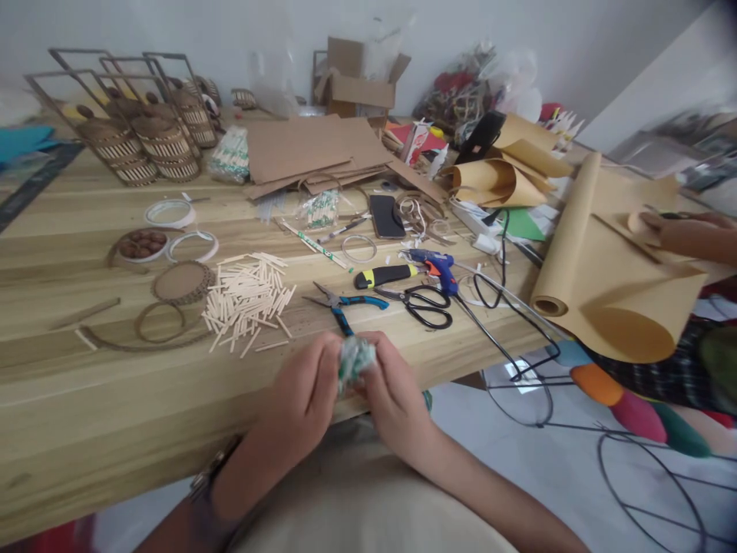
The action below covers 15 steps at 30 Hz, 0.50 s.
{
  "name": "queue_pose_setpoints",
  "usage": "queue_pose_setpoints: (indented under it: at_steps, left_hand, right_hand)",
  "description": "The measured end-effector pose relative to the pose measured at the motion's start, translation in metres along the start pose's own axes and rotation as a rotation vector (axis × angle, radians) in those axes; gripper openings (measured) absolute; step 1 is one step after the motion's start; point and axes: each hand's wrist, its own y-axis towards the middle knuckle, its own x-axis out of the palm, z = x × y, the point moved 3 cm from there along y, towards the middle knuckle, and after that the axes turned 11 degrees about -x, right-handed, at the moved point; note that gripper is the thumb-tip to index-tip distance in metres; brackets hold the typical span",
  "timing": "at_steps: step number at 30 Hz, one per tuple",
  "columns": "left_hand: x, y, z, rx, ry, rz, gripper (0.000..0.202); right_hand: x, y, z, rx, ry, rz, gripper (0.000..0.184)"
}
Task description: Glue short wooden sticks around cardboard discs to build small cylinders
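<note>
Both hands meet at the table's front edge around a crumpled green-and-white wrapper (pixel 355 361), slightly blurred. My left hand (pixel 305 388) is closed on one side of it, and my right hand (pixel 397 392) grips the other. Just beyond the fingers lie blue-and-black pliers (pixel 345 301) with their jaws apart. A heap of short, pale wooden sticks (pixel 247 299) is spread to the left of them. Black-handled scissors (pixel 426 305), a yellow-and-black utility knife (pixel 385 276) and a blue glue gun (pixel 434 267) lie to the right.
Cardboard sheets (pixel 311 150), a phone (pixel 387 216) and stick-clad baskets (pixel 164 146) stand or lie farther back. On the left are tape rolls (pixel 170 213) and a bowl of brown balls (pixel 143 244). A brown paper roll (pixel 567 238) lies right, beside another person's hand (pixel 691 234).
</note>
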Motion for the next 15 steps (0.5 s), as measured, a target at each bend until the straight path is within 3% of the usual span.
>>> queue_pose_setpoints:
  at_steps: [3, 7, 12, 15]
  left_hand:
    - [0.021, 0.008, -0.001, 0.057, 0.169, 0.127, 0.039]
    - [0.033, 0.006, -0.002, 0.114, 0.285, 0.248, 0.036]
    - [0.028, 0.002, 0.003, -0.022, 0.227, 0.158, 0.024]
    - [0.019, 0.000, 0.008, 0.023, 0.244, 0.004, 0.029]
  right_hand:
    - [0.005, -0.002, -0.006, 0.014, -0.055, 0.079, 0.014]
    - [0.000, -0.002, -0.015, -0.055, -0.186, 0.024, 0.023]
    - [-0.021, -0.014, -0.028, -0.300, -0.693, -0.093, 0.022]
    - [-0.037, -0.018, -0.043, -0.539, -0.828, -0.235, 0.025]
